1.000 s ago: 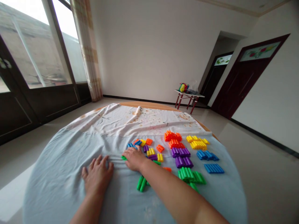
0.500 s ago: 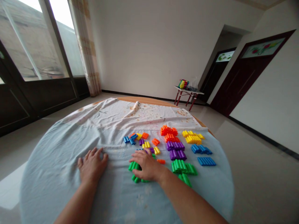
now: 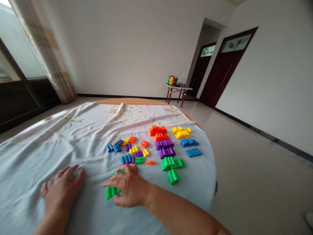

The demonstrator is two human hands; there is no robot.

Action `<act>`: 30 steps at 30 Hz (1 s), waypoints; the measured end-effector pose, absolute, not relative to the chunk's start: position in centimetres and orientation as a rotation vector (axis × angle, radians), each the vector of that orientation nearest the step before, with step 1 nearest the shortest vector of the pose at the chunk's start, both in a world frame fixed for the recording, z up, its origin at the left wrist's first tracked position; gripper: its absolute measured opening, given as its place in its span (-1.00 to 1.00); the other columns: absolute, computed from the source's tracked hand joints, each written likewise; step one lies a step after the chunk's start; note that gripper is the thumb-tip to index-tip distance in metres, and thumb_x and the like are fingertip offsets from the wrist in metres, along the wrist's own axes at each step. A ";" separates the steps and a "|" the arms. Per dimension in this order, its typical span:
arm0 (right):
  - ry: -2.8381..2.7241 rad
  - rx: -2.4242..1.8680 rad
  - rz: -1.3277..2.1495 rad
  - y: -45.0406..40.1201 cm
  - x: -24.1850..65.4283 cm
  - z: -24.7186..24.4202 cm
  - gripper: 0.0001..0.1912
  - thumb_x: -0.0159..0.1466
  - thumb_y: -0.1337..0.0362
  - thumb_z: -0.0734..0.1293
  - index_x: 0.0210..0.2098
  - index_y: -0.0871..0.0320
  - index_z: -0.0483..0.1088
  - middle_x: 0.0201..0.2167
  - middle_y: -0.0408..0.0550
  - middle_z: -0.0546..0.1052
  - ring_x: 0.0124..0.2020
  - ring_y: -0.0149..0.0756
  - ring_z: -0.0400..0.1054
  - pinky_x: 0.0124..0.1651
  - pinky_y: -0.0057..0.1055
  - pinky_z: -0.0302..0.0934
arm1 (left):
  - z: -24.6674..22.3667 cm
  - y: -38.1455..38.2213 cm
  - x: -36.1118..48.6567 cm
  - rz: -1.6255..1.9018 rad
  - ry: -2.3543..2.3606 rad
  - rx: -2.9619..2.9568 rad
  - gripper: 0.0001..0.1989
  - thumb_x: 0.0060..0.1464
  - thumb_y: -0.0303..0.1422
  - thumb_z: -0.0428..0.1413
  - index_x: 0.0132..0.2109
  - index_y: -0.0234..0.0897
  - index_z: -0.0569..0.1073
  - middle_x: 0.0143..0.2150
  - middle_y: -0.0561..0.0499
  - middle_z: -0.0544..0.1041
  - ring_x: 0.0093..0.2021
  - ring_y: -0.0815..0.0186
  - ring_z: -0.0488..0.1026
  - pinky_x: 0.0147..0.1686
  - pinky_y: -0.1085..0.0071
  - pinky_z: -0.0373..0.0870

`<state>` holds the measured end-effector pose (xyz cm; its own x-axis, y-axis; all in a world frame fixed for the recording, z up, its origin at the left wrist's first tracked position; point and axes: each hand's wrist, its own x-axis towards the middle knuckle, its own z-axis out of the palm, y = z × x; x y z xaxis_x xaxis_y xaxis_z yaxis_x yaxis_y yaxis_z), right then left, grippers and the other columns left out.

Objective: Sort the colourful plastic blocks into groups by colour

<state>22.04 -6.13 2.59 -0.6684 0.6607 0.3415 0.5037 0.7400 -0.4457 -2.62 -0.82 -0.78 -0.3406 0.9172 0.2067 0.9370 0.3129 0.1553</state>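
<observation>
My left hand (image 3: 61,190) lies on the pale blue cloth with its fingers spread and nothing in it. To its right, my right hand (image 3: 129,186) is bent over green tube pieces (image 3: 111,192), thumb and fingers around them; part of the green is hidden beneath it. Just beyond are loose blue pieces (image 3: 126,159), yellow pieces (image 3: 133,149), another green piece (image 3: 139,160) and an orange piece (image 3: 150,162). Grouped farther right stand orange (image 3: 158,130), purple (image 3: 167,152), green (image 3: 168,163), yellow (image 3: 182,134) and blue (image 3: 194,152) pieces.
The round table (image 3: 137,101) carries a pale blue cloth (image 3: 93,156) and a white flowered cloth (image 3: 97,114). A small table (image 3: 179,87) with bags on it stands by the far wall, near a dark red door (image 3: 227,68).
The view has turned right. My right hand has moved nearer, with green pieces under its fingers. My left hand still rests on the cloth. The near green group at the right looks more compact.
</observation>
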 end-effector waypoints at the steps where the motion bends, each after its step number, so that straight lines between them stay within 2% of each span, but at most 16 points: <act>1: -2.464 -0.832 0.439 -6.4 22.0 2.5 -0.52 0.16 0.29 0.29 0.08 0.00 0.27 0.02 -0.14 0.46 0.11 -0.29 0.21 0.23 -0.23 -0.15 | -0.7 -0.8 -2.6 -0.389 -2.479 -1.757 -0.44 0.16 -0.08 -0.32 0.06 -0.22 0.38 0.18 -0.13 0.37 0.17 0.04 0.25 0.14 0.04 0.08; 4: -2.415 -0.736 0.507 -6.7 22.3 2.4 -0.51 0.18 0.31 0.27 0.12 0.08 0.24 0.03 -0.07 0.45 0.08 -0.34 0.26 0.23 -0.30 -0.09 | -0.2 -1.2 -2.4 -0.430 -2.501 -1.772 -0.47 0.16 -0.10 -0.28 0.04 -0.26 0.39 0.17 -0.16 0.38 0.16 0.02 0.26 0.13 0.03 0.10; 7: -2.259 -0.755 0.641 -6.7 23.0 2.6 -0.48 0.15 0.34 0.30 0.12 0.12 0.24 0.02 -0.03 0.45 0.08 -0.31 0.25 0.20 -0.30 0.01 | 0.6 -1.6 -1.9 -0.448 -2.501 -1.810 -0.47 0.15 -0.11 -0.25 0.05 -0.27 0.40 0.15 -0.19 0.39 0.15 0.01 0.27 0.15 0.02 0.06; 12: -1.785 -0.883 1.083 -6.5 24.1 2.5 -0.47 0.22 0.30 0.24 0.18 0.06 0.13 0.06 -0.01 0.40 0.03 -0.29 0.32 0.09 -0.22 0.19 | 2.1 -1.7 -1.3 -0.416 -2.505 -1.897 -0.52 0.13 -0.09 -0.19 -0.04 -0.21 0.49 0.08 -0.18 0.46 0.13 -0.08 0.28 0.19 -0.21 -0.16; 15: -1.453 -0.889 1.274 -6.0 24.2 1.9 -0.53 0.24 0.24 0.22 0.15 0.04 0.16 0.03 0.00 0.40 0.00 -0.27 0.35 0.04 -0.20 0.24 | 3.3 -1.6 -0.8 -0.400 -2.478 -1.943 -0.56 0.11 -0.11 -0.13 -0.09 -0.22 0.51 0.02 -0.19 0.50 0.12 -0.11 0.29 0.18 -0.27 -0.24; 16: -1.357 -0.876 1.310 -5.8 24.2 1.7 -0.53 0.24 0.22 0.23 0.14 0.06 0.17 0.01 0.01 0.41 -0.01 -0.26 0.35 0.04 -0.19 0.24 | 3.7 -1.6 -0.5 -0.415 -2.447 -1.966 -0.56 0.11 -0.12 -0.13 -0.07 -0.21 0.50 0.01 -0.18 0.50 0.11 -0.08 0.31 0.20 -0.23 -0.21; 18: -1.200 -0.842 1.360 -5.4 24.0 1.4 -0.53 0.21 0.19 0.26 0.11 0.09 0.19 -0.02 0.03 0.42 -0.01 -0.23 0.35 0.05 -0.19 0.24 | 4.3 -1.7 0.4 -0.529 -2.323 -2.135 -0.56 0.12 -0.10 -0.13 -0.01 -0.17 0.46 0.01 -0.11 0.51 0.02 0.05 0.39 0.20 -0.05 -0.01; 21: -1.063 -0.799 1.422 -5.1 23.8 1.1 -0.48 0.20 0.13 0.26 0.13 0.11 0.17 0.00 0.04 0.40 -0.04 -0.21 0.37 0.00 -0.20 0.28 | 4.4 -2.0 2.4 -0.856 -2.025 -2.578 -0.52 0.08 -0.02 -0.07 0.05 -0.14 0.41 0.03 -0.05 0.50 -0.08 0.20 0.44 0.07 0.22 0.27; 23: -1.034 -0.785 1.441 -5.0 23.7 1.2 -0.47 0.22 0.11 0.23 0.15 0.09 0.14 0.01 0.04 0.40 -0.08 -0.21 0.39 -0.08 -0.22 0.33 | 3.9 -2.2 3.8 -0.983 -1.869 -2.801 -0.48 0.01 0.00 0.02 0.06 -0.13 0.41 0.02 -0.04 0.51 -0.04 0.21 0.43 0.04 0.27 0.31; 26: -1.081 -0.821 1.375 -5.0 23.8 1.2 -0.49 0.25 0.13 0.17 0.18 0.08 0.13 -0.02 0.04 0.42 -0.14 -0.24 0.41 -0.16 -0.26 0.36 | 2.9 -2.4 5.4 -1.005 -1.796 -2.930 -0.48 -0.09 -0.04 0.14 0.02 -0.13 0.44 -0.03 -0.04 0.54 -0.04 0.20 0.43 0.06 0.22 0.30; 30: -1.164 -0.905 1.266 -4.6 24.1 0.7 -0.53 0.30 0.20 0.09 0.19 0.08 0.13 -0.08 0.03 0.46 -0.18 -0.26 0.42 -0.17 -0.27 0.36 | 1.9 -2.2 6.0 -1.059 -1.789 -2.925 -0.59 -0.08 -0.08 0.16 -0.09 -0.15 0.50 -0.18 -0.02 0.58 -0.12 0.23 0.46 0.06 0.20 0.29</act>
<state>24.12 -4.62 0.75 -0.0678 0.9872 0.1442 -0.2265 0.1255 -0.9659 6.00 -2.18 1.90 0.3618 0.9003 0.2418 0.6454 -0.4291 0.6319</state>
